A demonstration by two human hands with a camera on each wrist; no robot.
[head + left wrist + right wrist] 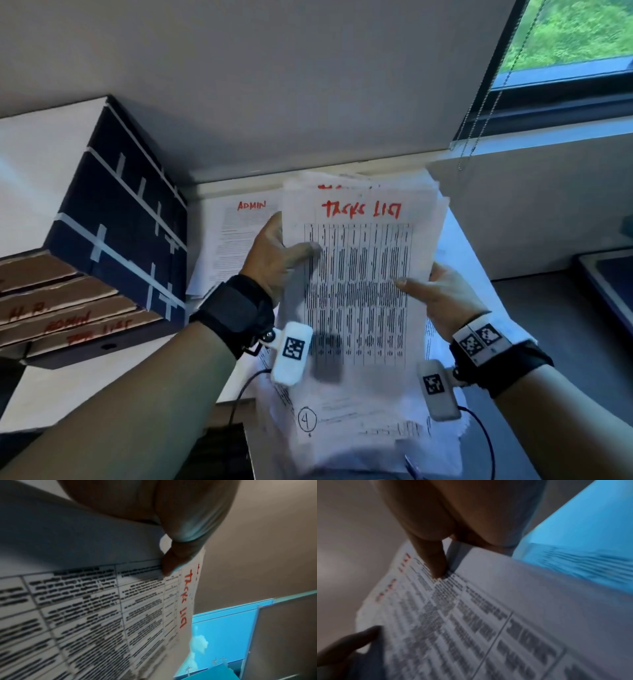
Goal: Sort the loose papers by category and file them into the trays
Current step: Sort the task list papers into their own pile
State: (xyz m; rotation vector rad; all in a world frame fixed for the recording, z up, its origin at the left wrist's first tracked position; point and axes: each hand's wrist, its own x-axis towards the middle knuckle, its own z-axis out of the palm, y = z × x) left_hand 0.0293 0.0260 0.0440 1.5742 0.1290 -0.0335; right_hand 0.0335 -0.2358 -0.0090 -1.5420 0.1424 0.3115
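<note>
A stack of white papers (363, 294) is held up in front of me; its top sheet carries a printed table and a red handwritten heading reading roughly "TASKS LIST". My left hand (281, 253) grips the stack's left edge, thumb across the front. My right hand (435, 294) grips the right edge, thumb on the table print. The wrist views show the same sheet (106, 608) (471, 615) with a thumb pressed on it. Stacked cardboard trays (65, 308) labelled in red, among them "H.R." and "ADMIN", sit at the left. A sheet headed "ADMIN" (236, 236) lies on the desk.
A dark blue box with white tape strips (126, 219) stands on the trays at the left. The white desk (85, 383) runs along a grey wall. A window with blind cords (486, 102) is at upper right; a dark tray-like object (609, 277) at the right edge.
</note>
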